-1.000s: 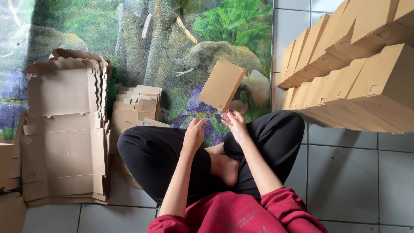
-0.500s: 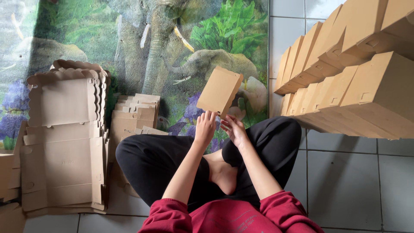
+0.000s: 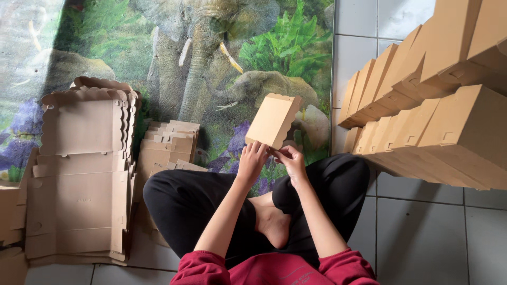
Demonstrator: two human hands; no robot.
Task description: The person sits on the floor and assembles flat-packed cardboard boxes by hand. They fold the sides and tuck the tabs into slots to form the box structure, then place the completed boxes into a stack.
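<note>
Both hands up at the cardboard box (image 3: pixel 273 120), held tilted above the knees, just right of centre. Left hand (image 3: pixel 252 161) at 7 o'clock of the box, fingers curled tight on its lower edge. Right hand (image 3: pixel 290 160) at 6 o'clock, thumb & fingertips pinching the bottom corner flap. Flat box blanks (image 3: pixel 79 174) stacked at 9 o'clock, well apart. Folded boxes (image 3: pixel 438 105) piled at 3 o'clock on the tiled floor (image 3: pixel 422 232). Elephant-print mat (image 3: pixel 211 58) under the box.

Flat cardboard blanks (image 3: pixel 79 174) lie stacked left on an elephant-print mat (image 3: pixel 211 53); folded boxes (image 3: pixel 438 105) pile right on grey tiles (image 3: pixel 422 232).
</note>
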